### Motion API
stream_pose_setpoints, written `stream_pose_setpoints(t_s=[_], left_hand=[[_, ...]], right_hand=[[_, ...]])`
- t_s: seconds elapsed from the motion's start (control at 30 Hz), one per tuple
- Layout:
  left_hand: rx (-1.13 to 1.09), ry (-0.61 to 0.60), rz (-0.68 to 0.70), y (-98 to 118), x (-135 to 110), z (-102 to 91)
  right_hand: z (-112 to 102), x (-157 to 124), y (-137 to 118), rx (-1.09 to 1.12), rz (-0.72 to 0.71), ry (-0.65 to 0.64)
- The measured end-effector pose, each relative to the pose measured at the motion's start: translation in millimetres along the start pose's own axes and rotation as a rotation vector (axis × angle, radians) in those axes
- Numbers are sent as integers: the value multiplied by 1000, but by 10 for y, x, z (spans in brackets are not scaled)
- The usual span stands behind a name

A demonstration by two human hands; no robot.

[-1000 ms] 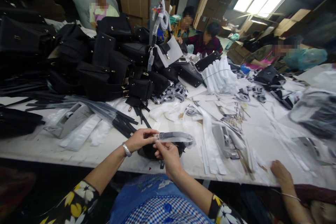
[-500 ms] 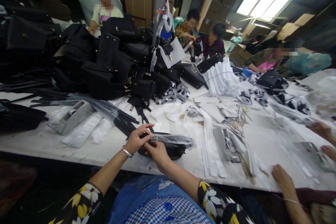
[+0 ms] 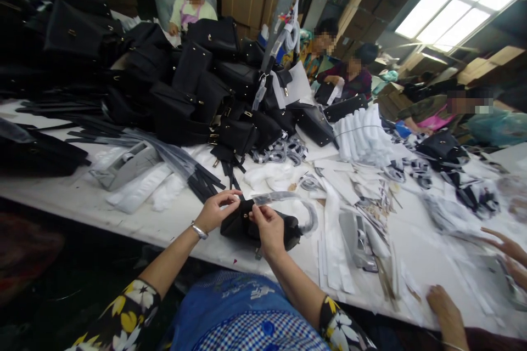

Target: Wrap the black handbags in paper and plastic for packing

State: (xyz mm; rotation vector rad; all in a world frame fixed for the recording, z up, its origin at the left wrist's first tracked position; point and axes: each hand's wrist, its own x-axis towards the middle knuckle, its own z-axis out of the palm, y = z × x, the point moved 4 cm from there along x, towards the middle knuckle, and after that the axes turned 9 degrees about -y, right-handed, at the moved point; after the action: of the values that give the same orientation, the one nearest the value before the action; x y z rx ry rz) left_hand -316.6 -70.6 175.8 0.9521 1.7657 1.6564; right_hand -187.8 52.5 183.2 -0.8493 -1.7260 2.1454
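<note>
A black handbag [image 3: 239, 226] lies on the table edge in front of me. A strap wrapped in clear plastic [image 3: 312, 214] arches over it and curls down at its right end. My right hand [image 3: 270, 228] is closed in a pinch at the strap's left end, over the bag's top; the fingers partly hide the spot they grip. At the bag's left end is my left hand [image 3: 219, 211], its thumb and forefinger apart, with the thumb tip against or very close to the black material.
Black handbags [image 3: 181, 112] are heaped at the back left. Plastic-wrapped black straps [image 3: 181, 162] and a grey tape dispenser [image 3: 127, 167] lie to the left. Another dispenser [image 3: 358, 244] and white strips [image 3: 335, 241] lie right. A co-worker's hand [image 3: 447, 307] rests at the right table edge.
The view has swung left. My right hand has risen and pinches the strap end. My left hand has drawn slightly apart from it. The wrapped strap now bows up in a loop.
</note>
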Motion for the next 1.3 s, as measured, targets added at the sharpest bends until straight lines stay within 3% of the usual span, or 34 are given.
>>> stream_pose_setpoints(t_s=[0.1,0.2,0.33,0.5,0.6,0.7,0.83,0.97,1.13,1.3], left_hand=[[-69,-38,-4,93,78,78],[-126,-127,18,303,262,231],[-205,-231,21,590,518,423],[-307,-211,14,827,631,583],[-331,-185,-5,851,613,674],[-332,-167,-48,689,558,739],[-326,-128,-134,272,388,722],[-301,-122,-203,-20,173,611],[-264,-192,-199,-161,56,497],[-173,-192,-141,-293,19,379]], right_hand=[[-77,15,-174,-164,-77,-64],[-115,12,-406,-421,-174,-175],[-242,42,-776,-691,-259,-209],[-450,53,-1317,-969,-369,-244],[-549,18,-1444,-1023,-400,-244],[-615,-15,-1202,-890,-327,-191],[-560,-105,-413,-643,-91,-166],[-335,-237,176,-731,-3,-212],[-24,-222,299,-1115,-39,-321],[97,-74,306,-1199,-4,-332]])
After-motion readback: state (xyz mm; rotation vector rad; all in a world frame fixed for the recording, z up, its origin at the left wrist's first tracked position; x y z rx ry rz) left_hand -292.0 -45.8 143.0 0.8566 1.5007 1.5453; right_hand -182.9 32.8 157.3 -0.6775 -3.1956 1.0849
